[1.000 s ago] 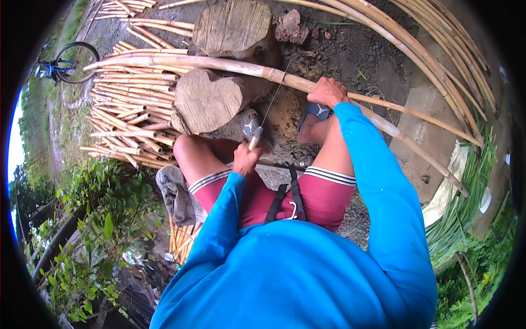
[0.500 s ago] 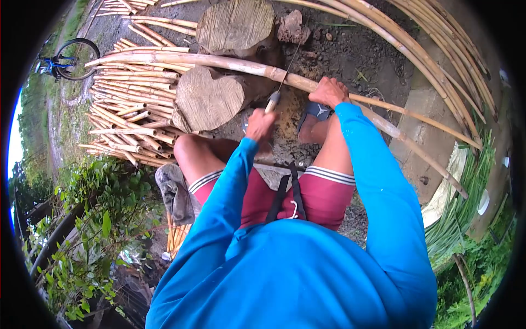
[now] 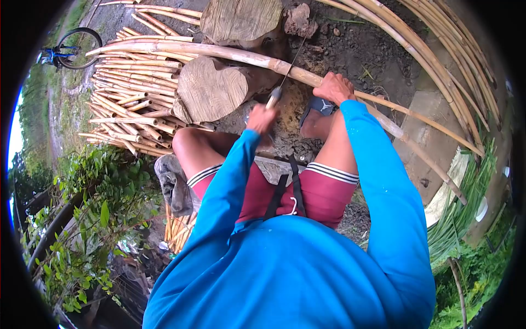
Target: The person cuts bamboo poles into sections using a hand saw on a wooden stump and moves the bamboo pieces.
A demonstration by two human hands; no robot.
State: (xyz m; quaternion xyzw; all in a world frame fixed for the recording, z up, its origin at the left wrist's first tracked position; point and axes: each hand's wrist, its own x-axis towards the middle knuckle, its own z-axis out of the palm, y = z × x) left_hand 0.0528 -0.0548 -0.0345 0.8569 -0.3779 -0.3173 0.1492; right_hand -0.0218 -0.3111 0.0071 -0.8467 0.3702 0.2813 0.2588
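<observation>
My left hand (image 3: 263, 117) is closed around the pale, dark-collared handle of a thin-bladed cutting tool (image 3: 274, 96). Its narrow blade appears edge-on, crossing a long bamboo pole (image 3: 246, 55); whether it is a saw or a knife I cannot tell. My right hand (image 3: 335, 88) grips that pole to the right of the blade. Toward its left end the pole passes over the edge of a cut tree stump (image 3: 211, 90), and its thinner end slants down to the right. A slimmer bamboo stick (image 3: 419, 116) runs out from beside my right hand.
A second stump (image 3: 241, 21) stands farther off, with a brown lump (image 3: 300, 22) beside it. Cut bamboo pieces (image 3: 131, 98) are piled at left, near a bicycle wheel (image 3: 79, 48). Long bent poles (image 3: 433, 71) curve along the right. Leafy plants (image 3: 93, 203) grow at lower left.
The tool and my left hand have shifted slightly up and right in view. My right hand keeps its grip on the pole, and the view has tilted a little.
</observation>
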